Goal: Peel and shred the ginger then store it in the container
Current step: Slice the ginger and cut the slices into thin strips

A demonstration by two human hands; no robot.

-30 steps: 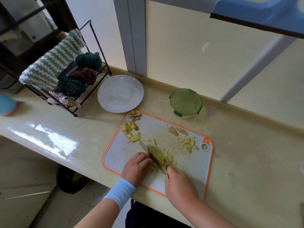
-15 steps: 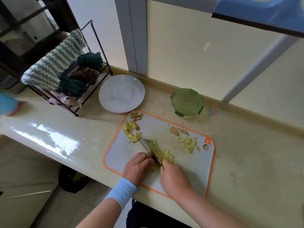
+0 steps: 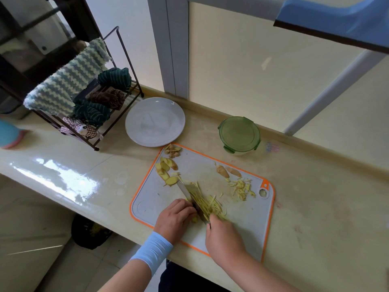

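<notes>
Ginger [image 3: 194, 219] is pinned under the curled grip of the left hand [image 3: 175, 218] to steady it. The right hand [image 3: 224, 239] has its grip clamped on the knife [image 3: 190, 194], cutting shreds

knife [image 3: 188, 193] handle hidden, ginger [image 3: 195, 219] perhaps partly covered

Your surface [image 3: 315, 207]: smooth, glossy. Your cutting board [image 3: 242, 224]: matt grey plastic. Knife [image 3: 190, 192]: metal blade. Container [image 3: 239, 134]: translucent green plastic lid. Plate [image 3: 155, 121]: glossy white. Towel [image 3: 67, 85]: ribbed cloth.

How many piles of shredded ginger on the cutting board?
2: near pile against the knife blade; far pile by the cutting board hanging hole. More may hide under the left hand or right hand.
</notes>
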